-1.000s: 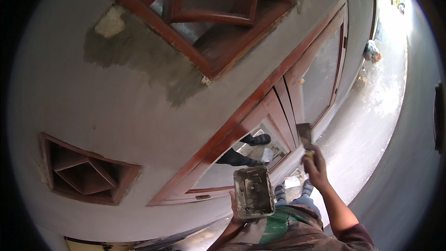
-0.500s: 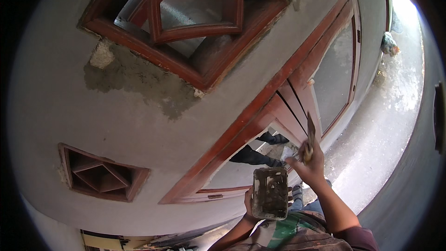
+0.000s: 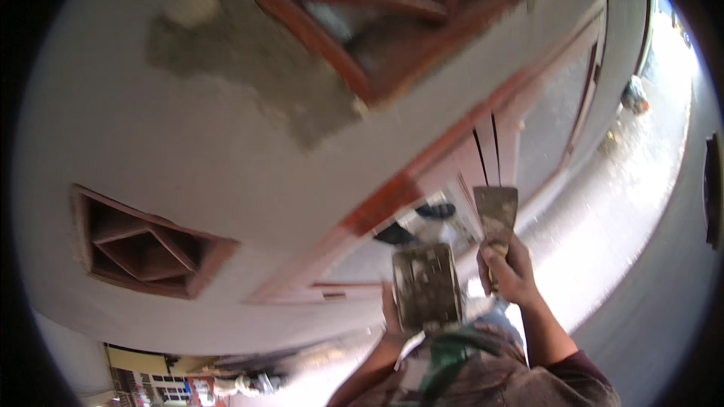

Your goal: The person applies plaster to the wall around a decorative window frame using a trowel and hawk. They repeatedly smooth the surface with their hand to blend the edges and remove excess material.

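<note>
Putty knife (image 3: 496, 207) here, blade fanning out just beyond the right hand (image 3: 510, 267), whose fingers wrap its handle! Left of them, the left hand (image 3: 390, 313) has its fingers grasping a smeared rectangular tub (image 3: 455, 283) by its left side.

A framed recess (image 3: 142, 258) at left — reddish doors (image 3: 449, 169) — a bundle (image 3: 635, 96) on pale floor (image 3: 645, 152).
</note>
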The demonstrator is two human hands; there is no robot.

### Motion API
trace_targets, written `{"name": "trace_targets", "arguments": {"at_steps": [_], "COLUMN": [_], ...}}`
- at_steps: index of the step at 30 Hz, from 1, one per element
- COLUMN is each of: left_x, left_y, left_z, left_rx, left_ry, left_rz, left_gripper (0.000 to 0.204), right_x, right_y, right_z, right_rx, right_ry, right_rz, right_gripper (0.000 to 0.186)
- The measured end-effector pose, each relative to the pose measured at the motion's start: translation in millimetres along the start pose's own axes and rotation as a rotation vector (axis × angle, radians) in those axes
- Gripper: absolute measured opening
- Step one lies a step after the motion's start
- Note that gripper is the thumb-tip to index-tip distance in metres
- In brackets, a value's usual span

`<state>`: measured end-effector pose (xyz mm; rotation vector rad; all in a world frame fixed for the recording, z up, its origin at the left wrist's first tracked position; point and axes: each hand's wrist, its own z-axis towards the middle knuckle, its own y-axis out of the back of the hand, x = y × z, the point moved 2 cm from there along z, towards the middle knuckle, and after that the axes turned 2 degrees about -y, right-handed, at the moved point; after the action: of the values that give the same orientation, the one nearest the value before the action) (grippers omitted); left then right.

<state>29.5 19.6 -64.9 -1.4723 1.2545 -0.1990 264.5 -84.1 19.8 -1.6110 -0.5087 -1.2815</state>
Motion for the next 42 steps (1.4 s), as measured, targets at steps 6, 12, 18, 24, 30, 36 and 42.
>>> {"name": "trace_targets", "arguments": {"at_steps": [6,12,18,24,30,36,42], "left_x": [-5.9,13.1,21.3,38.3,46.2,55.3,43.4], "left_y": [-79.2,-79.9,-66.7,-75.8,-66.0,-17.5,-35.9], "left_z": [21.8,36.5,42.1,46.8,54.6,53.3,35.4], "left_rx": [0.224,0.373,0.388,0.405,0.362,0.316,0.362], "left_ry": [0.146,0.385,0.616,0.861,0.860,0.987,0.805], "left_rz": [-0.088,-0.123,0.055,0.019,0.169,0.041,0.005], "left_gripper": [0.089,0.093,0.090,0.093,0.080,0.068,0.074], "right_x": [37.2,69.9,97.5,108.9,89.2,79.4,51.9], "right_y": [27.8,29.8,36.0,19.5,-19.1,-49.9,-46.8], "right_z": [-44.3,-58.4,-30.7,15.3,25.9,24.9,34.5], "right_rx": [0.106,0.268,0.594,0.918,0.999,0.924,0.985], "right_ry": [-0.176,-0.334,-0.191,-0.543,0.178,0.086,0.338], "right_rz": [-0.441,-0.562,-1.124,-1.300,-1.476,-1.500,-1.294], "right_gripper": [0.016,0.025,0.019,0.020,0.028,0.021,0.024]}}
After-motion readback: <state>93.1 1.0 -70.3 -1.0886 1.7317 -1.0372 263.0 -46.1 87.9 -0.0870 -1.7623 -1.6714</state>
